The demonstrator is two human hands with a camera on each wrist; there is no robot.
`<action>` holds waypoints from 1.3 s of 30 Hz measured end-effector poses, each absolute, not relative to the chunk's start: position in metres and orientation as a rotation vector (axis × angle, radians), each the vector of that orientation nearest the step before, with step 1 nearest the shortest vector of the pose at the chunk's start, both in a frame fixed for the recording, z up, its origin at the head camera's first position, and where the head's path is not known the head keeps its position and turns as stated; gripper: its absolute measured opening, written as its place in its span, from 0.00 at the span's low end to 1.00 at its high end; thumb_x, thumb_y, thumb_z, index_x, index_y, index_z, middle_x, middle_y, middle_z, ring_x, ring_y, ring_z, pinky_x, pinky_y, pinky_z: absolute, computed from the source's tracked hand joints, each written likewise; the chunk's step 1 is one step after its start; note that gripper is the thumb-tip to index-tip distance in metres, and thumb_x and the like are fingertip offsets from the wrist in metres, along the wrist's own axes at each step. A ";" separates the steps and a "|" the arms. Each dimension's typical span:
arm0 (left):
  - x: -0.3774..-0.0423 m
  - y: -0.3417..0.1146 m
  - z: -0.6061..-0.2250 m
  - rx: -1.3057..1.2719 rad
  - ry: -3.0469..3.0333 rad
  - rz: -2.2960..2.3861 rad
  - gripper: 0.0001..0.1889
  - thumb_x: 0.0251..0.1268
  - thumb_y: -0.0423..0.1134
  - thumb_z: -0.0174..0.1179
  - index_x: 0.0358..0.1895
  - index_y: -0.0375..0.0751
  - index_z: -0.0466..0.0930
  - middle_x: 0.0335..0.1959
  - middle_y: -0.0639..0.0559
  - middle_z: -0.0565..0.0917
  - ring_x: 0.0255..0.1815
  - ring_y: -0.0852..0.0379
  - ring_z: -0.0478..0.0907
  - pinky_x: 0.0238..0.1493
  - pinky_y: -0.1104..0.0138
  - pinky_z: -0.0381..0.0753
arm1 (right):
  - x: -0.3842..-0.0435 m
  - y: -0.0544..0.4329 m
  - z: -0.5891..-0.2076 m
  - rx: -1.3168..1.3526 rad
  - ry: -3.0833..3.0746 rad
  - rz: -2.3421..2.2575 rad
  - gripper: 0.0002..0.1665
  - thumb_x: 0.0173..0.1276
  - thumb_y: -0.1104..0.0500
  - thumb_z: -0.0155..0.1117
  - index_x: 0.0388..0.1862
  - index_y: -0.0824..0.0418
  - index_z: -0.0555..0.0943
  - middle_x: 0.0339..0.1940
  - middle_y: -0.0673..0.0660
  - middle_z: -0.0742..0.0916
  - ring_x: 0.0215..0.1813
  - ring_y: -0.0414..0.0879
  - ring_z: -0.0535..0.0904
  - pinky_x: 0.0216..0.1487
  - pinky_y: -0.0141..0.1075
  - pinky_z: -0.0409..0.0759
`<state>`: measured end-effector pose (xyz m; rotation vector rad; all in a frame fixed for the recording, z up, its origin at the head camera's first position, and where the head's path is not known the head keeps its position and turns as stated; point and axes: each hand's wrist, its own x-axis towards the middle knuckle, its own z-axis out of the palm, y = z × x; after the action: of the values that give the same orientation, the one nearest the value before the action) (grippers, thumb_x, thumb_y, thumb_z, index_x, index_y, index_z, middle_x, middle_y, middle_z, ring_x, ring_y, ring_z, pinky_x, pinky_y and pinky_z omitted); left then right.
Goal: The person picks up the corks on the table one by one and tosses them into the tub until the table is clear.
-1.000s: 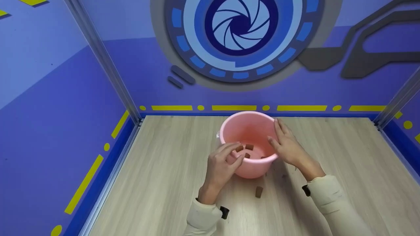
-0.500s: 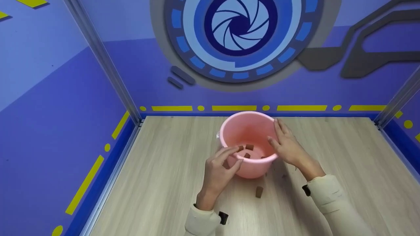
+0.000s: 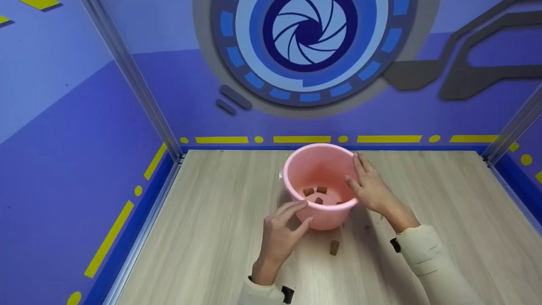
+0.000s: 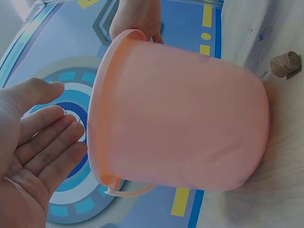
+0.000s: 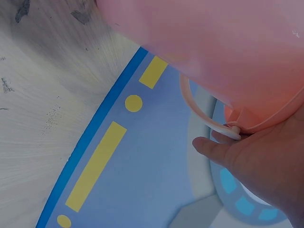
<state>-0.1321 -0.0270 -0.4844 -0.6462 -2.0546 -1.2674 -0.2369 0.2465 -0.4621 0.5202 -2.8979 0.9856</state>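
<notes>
A pink bucket point(image 3: 326, 218) stands upright on the table, several brown corks point(image 3: 322, 190) lying in its bottom. My right hand point(image 3: 374, 190) grips its right rim, thumb inside and fingers along the outside. In the right wrist view the fingers lie by the joint of the bucket's handle point(image 5: 202, 111). My left hand point(image 3: 277, 235) is just in front of the near-left rim, fingers spread and loosely bent. The left wrist view shows its palm point(image 4: 21, 190) with nothing in it. One more cork point(image 3: 334, 248) stands on the table in front of the bucket.
The pale wood-grain table point(image 3: 211, 220) ends at a blue back wall point(image 3: 169, 97) close behind the bucket. A second patterned panel point(image 3: 55, 169) closes off the left side. Dark smudges point(image 5: 80, 16) mark the tabletop to the right of the bucket.
My left hand has drawn back from over the bucket's rim, toward me and a little left. The bucket, the corks and my right hand have stayed in place.
</notes>
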 end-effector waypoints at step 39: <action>-0.118 0.001 -0.540 -0.833 -2.305 -1.228 0.17 0.56 0.31 0.81 0.50 0.38 0.90 0.47 0.53 0.90 0.50 0.63 0.87 0.54 0.73 0.83 | -0.234 0.243 -0.458 0.507 -2.945 0.831 0.47 0.88 0.45 0.45 0.85 0.75 0.42 0.87 0.74 0.46 0.85 0.72 0.40 0.81 0.67 0.40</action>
<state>-0.1184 0.0015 -0.5399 -0.8327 -2.3047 -1.2285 -0.2341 0.2427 -0.4578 0.5065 -2.9453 0.8309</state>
